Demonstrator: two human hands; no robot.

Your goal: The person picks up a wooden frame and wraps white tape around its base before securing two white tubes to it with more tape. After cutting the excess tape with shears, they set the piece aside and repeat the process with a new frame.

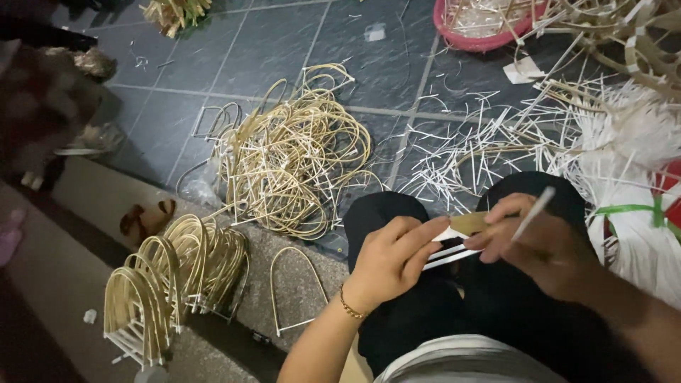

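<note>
Both hands meet over the lap, and each is closed on something: the left hand pinches the near ends of a few white strips between thumb and curled fingers, while the right hand holds a flat tan cane strip under its thumb and keeps a single thin white strip pinched higher up, its free end pointing up and to the right. The bundle in hand lies almost level, its long axis running left to right from one hand to the other, with a slight rise toward the right, so the two grips face each other and nearly touch, with only a short bare length showing between them. Beyond the knees, on the dark tiled floor, the largest heap is the tangle of loose cane hoops, well apart from the hands and ahead to the left. A scatter of cut white strips lies ahead and to the right, nearer the right hand. Down on the left, finished arches stand stacked in a row on a stone step, and one single arch lies flat just beside the left forearm. A red basin sits at the far edge.
</note>
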